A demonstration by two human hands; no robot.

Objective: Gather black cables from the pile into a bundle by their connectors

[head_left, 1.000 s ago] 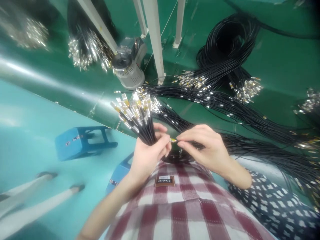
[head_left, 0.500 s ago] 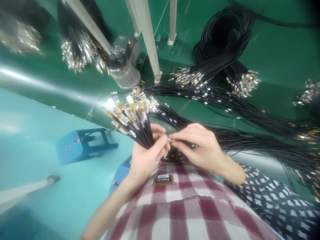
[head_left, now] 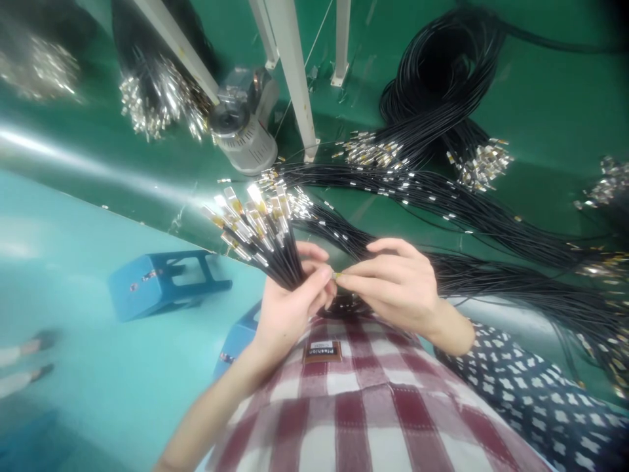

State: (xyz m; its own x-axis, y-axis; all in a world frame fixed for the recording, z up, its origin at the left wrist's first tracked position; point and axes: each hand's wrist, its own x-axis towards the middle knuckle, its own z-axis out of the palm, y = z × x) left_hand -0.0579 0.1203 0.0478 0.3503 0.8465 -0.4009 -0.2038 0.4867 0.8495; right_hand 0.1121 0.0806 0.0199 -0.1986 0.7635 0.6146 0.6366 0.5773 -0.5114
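Observation:
A fanned bunch of black cables point(head_left: 281, 259) rests in my left hand point(head_left: 295, 301), closed around it, with silvery and yellowish connector ends pointing up and away. Between its thumb and forefinger is the tip of a small part. My right hand point(head_left: 400, 282) meets it from the right, thumb and forefinger pinched on a tiny yellowish cable end point(head_left: 337, 276), while the other fingers lie loosely bent. Most of that piece is covered by the fingertips. Just beyond both hands, a long bundle of black cables point(head_left: 344, 237) lies on the green table.
A coiled cable bundle point(head_left: 400, 85) lies at the back right. A grey-white machine point(head_left: 248, 145) stands beside pale metal posts point(head_left: 295, 72). More cable bundles hang at the upper left point(head_left: 152, 98). On the floor at left is a blue stool point(head_left: 142, 288); a person's feet show farther left.
My right hand's fingers have shifted and lifted a little at the small end, its forefinger rising. My left hand keeps its bunch almost still. The walking person's legs have moved left.

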